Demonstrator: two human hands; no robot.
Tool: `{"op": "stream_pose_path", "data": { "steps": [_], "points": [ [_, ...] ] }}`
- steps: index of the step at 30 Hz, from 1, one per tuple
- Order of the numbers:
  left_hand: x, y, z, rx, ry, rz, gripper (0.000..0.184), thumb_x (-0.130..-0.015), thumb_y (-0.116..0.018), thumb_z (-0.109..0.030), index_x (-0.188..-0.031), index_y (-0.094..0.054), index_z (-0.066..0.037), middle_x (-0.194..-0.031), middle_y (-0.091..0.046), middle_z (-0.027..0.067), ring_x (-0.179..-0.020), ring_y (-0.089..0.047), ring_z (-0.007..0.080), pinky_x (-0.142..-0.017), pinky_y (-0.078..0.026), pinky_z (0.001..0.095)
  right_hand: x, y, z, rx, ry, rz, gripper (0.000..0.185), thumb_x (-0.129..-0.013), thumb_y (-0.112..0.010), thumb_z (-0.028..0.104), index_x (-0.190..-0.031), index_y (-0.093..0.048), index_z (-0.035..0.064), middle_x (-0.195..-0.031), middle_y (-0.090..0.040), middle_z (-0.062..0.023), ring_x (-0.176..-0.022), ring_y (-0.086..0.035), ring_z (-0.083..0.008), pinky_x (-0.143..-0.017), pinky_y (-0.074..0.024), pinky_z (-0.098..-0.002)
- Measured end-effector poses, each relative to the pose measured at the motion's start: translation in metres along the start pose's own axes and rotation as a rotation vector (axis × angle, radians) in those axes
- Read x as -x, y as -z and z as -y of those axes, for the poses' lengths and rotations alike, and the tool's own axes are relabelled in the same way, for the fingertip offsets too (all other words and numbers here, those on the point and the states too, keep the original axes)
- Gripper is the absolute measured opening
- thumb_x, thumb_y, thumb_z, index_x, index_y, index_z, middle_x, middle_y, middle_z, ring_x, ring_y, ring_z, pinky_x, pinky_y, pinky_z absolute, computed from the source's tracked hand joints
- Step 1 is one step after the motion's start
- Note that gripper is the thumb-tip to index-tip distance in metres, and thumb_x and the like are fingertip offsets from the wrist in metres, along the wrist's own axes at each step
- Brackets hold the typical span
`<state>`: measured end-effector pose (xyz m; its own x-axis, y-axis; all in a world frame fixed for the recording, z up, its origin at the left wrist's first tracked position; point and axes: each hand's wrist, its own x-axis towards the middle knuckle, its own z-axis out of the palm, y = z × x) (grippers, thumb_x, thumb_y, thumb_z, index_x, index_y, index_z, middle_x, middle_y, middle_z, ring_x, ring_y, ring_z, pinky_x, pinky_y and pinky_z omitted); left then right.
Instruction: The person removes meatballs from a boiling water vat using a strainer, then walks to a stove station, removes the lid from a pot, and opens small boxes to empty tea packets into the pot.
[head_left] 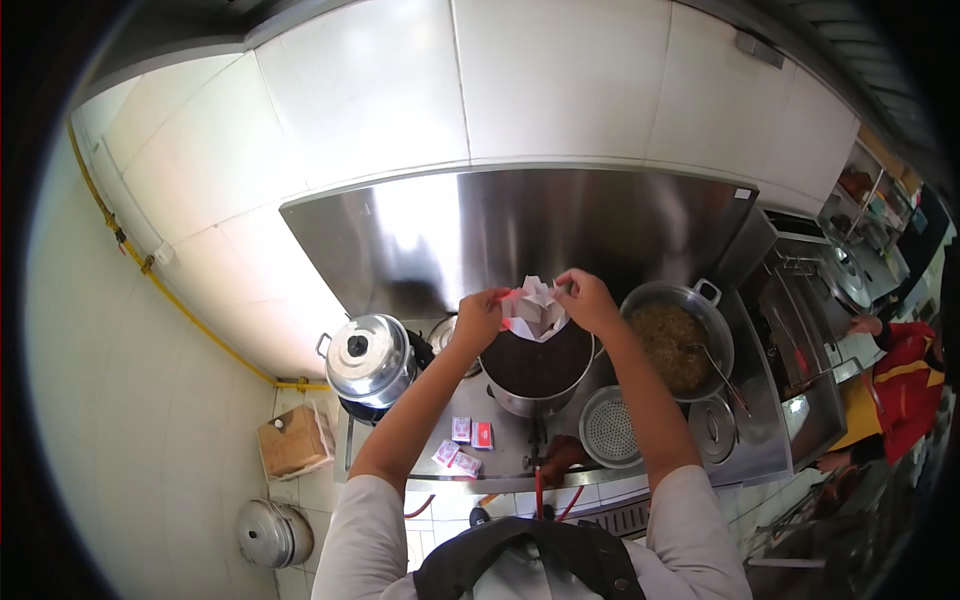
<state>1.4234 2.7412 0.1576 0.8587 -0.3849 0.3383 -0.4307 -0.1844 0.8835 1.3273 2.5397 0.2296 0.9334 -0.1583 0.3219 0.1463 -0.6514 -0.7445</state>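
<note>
Pinching a crumpled white paper (537, 312) by opposite sides with left hand (482, 317) and right hand (588, 300), above the dark-filled pot (538, 402) near the middle of the surface (505, 425).

Pale panels cover the wall (560, 80), bright with glare at left, where a yellow pipe (185, 300) runs. A steel backsplash (600, 225) stands behind the metal tabletop (510, 455); tiles (290, 580) pave the floor.
</note>
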Motion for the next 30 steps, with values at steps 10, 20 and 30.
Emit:
{"op": "stream_pose_path", "data": {
  "steps": [10,20,30],
  "points": [
    [0.114,0.053,-0.019,-0.131,0.089,-0.112,0.033,-0.079,-0.044,0.005,-0.104,-0.065,0.003,-0.073,-0.067,0.016,-0.06,-0.065,0.014,-0.059,-0.051,0.0264,0.041,-0.057,0.089,-0.127,-0.009,0.81,0.024,-0.088,-0.041,0.004,-0.107,-0.056,0.0028,-0.091,-0.059,-0.007,-0.082,-0.055,-0.0143,-0.075,-0.0453,-0.0267],
    [0.197,0.112,-0.01,-0.026,0.273,-0.274,0.034,-0.076,-0.046,0.004,-0.105,-0.064,0.003,-0.075,-0.064,0.0241,-0.067,-0.067,0.0253,-0.065,-0.05,0.031,0.065,-0.128,0.121,-0.237,0.054,0.728,0.03,-0.075,-0.05,-0.012,-0.103,-0.057,-0.0016,-0.094,-0.061,-0.0105,-0.091,-0.063,-0.0149,-0.073,-0.05,-0.027],
    [0.369,0.157,0.21,-0.301,0.767,-0.471,0.035,-0.08,-0.042,0.003,-0.105,-0.065,-0.001,-0.085,-0.067,0.0165,-0.076,-0.066,0.0246,-0.064,-0.053,0.0332,0.213,-0.285,-0.048,-0.323,-0.341,0.544,0.032,-0.072,-0.069,0.004,-0.103,-0.059,0.0034,-0.099,-0.06,-0.0095,-0.087,-0.059,-0.0159,-0.076,-0.0491,-0.0284]
  ]
}}
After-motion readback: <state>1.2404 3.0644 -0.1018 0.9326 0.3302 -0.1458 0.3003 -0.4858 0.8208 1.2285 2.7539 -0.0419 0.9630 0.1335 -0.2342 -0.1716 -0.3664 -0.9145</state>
